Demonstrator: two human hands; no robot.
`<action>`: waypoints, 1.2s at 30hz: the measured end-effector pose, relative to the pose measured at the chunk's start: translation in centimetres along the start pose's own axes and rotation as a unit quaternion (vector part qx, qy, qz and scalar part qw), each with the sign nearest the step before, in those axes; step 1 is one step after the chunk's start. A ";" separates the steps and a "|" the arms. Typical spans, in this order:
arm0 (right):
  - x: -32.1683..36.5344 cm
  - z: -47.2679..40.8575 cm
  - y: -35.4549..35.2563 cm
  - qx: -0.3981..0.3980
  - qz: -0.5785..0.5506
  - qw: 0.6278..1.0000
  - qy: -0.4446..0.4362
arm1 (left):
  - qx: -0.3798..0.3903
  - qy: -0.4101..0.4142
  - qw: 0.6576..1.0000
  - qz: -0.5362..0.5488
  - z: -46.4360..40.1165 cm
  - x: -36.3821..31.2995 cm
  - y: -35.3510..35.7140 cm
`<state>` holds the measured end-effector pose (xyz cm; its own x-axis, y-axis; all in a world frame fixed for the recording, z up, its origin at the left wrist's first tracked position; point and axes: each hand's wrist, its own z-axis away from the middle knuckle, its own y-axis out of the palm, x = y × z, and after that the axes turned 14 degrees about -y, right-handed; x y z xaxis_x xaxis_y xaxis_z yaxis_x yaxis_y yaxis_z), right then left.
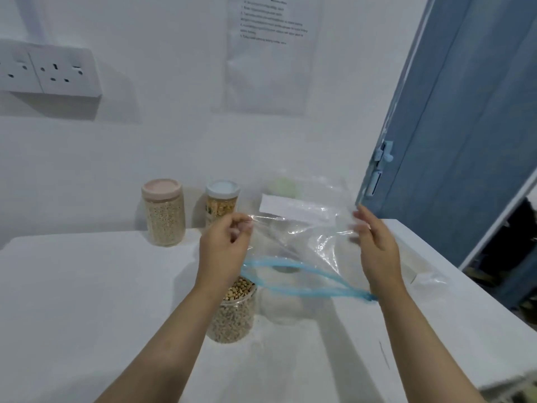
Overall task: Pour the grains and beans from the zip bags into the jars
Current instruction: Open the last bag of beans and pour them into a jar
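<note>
An empty clear zip bag [302, 237] with a blue zip strip hangs upside down in the air, its open mouth low over the table. My left hand [225, 248] pinches one bottom corner and my right hand [374, 242] pinches the other. Under my left wrist stands an open jar [232, 312] filled with beige beans. Through the bag a green lid [283, 187] and an empty clear jar [283, 306] show faintly.
Two closed jars stand by the wall: a pink-lidded jar [163, 212] of pale grains and a blue-lidded jar [221, 203]. The white table [87, 286] ends at right near a blue door [453, 126]. A socket [49, 69] and a paper sheet [270, 53] hang on the wall.
</note>
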<state>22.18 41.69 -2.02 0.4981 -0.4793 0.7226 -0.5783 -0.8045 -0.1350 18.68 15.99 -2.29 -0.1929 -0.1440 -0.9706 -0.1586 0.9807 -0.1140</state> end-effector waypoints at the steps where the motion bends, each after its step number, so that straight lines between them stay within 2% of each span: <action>1: -0.6 0.3 -1.0 0.003 -0.050 0.998 0.027 | -0.007 -0.053 0.998 0.036 -0.2 -0.2 0.8; 3: -1.4 0.7 -3.0 0.016 -0.087 0.995 0.038 | 0.006 -0.185 0.966 0.178 -0.8 -0.7 2.6; 4: -1.6 0.7 -3.9 0.026 -0.081 0.996 0.020 | 0.020 -0.243 0.930 0.276 -1.1 -1.2 3.5; 6: -1.9 0.4 -5.2 0.038 -0.038 0.998 -0.030 | 0.056 -0.310 0.826 0.468 -1.4 -2.7 5.5; 7: -2.0 -0.3 -5.6 0.041 0.000 0.997 -0.063 | 0.081 -0.313 0.778 0.539 -1.4 -3.5 6.5; 8: -2.1 -1.0 -6.1 0.033 0.034 0.995 -0.092 | 0.099 -0.302 0.748 0.583 -1.5 -3.9 7.7; 9: -2.2 -2.1 -6.6 0.014 0.043 0.993 -0.112 | 0.110 -0.275 0.748 0.593 -1.4 -4.6 9.0; 10: -2.2 -3.2 -7.0 -0.004 0.026 0.992 -0.121 | 0.103 -0.245 0.776 0.572 -1.5 -5.2 10.2; 11: -2.2 -4.4 -7.5 -0.012 -0.014 0.993 -0.118 | 0.078 -0.207 0.830 0.512 -1.5 -5.5 11.5; 13: -2.1 -6.6 -8.5 -0.014 -0.106 0.987 -0.116 | -0.020 -0.124 0.949 0.288 -1.9 -5.7 14.0; 14: -2.2 -7.5 -8.9 -0.007 -0.141 0.984 -0.112 | -0.072 -0.077 0.978 0.180 -2.3 -5.7 15.0; 15: -2.3 -8.3 -9.3 0.006 -0.166 0.981 -0.104 | -0.122 -0.034 0.985 0.118 -2.6 -5.9 15.8; 17: -2.8 -9.6 -10.2 0.036 -0.192 0.977 -0.084 | -0.174 0.042 0.980 0.090 -2.5 -6.3 16.9; 19: -3.5 -10.8 -11.0 0.059 -0.206 0.976 -0.046 | -0.169 0.075 0.976 0.116 -2.6 -6.4 17.6; 22: -5.4 -11.7 -12.0 0.094 -0.204 0.974 0.002 | -0.179 0.077 0.975 0.110 -2.0 -7.0 18.4; 23: -6.2 -11.9 -12.3 0.094 -0.197 0.976 0.017 | -0.160 0.075 0.976 0.129 -1.8 -7.2 18.7; 25: -7.9 -12.1 -12.8 0.080 -0.200 0.975 0.057 | -0.073 0.068 0.982 0.159 -1.1 -6.9 19.2; 28: -10.1 -12.4 -13.1 0.046 -0.243 0.960 0.129 | 0.030 0.032 0.991 0.126 -0.1 -4.5 19.8; 30: -11.5 -12.5 -13.1 0.025 -0.264 0.947 0.180 | 0.065 -0.045 0.992 0.094 0.7 -2.7 20.6; 33: -13.7 -12.6 -12.9 0.052 -0.231 0.943 0.234 | 0.062 -0.119 0.991 0.019 1.8 -0.6 21.6; 36: -15.3 -12.4 -13.1 0.141 -0.171 0.941 0.257 | 0.029 -0.167 0.985 -0.027 1.7 -0.3 21.8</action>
<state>14.13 63.90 -2.94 0.2039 -0.0004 0.9790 -0.2113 -0.9764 0.0436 16.96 37.61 -4.81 0.1459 -0.1549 -0.9771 -0.1029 0.9799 -0.1707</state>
